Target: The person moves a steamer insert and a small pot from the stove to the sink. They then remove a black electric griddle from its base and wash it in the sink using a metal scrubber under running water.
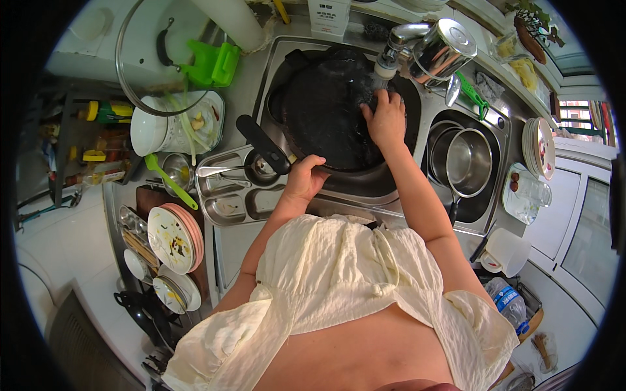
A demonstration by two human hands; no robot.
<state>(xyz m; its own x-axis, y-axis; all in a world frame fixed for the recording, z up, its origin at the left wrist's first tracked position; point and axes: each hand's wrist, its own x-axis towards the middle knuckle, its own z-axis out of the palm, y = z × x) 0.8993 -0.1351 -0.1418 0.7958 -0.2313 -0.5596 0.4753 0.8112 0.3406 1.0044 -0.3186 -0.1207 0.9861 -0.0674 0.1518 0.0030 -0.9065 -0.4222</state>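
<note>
A large black pan (332, 112) lies tilted in the left basin of the stainless steel sink (342, 193), its inside wet. Its black handle (263, 145) points up and left over the counter. At the near rim, by the base of the handle, my left hand (304, 180) grips the pan with the thumb on top. My right hand (386, 119) is palm down at the pan's right side, below the running faucet (387, 63). Water falls by its fingertips. Whether anything is under those fingers is hidden.
Steel pots (469, 163) fill the right basin. A divided steel tray (227, 205) with a ladle sits left, below a glass lid (161, 63) and a dish of scraps (205, 122). Dirty plates (171, 239) are stacked nearer. A steel canister (442, 51) stands behind the faucet.
</note>
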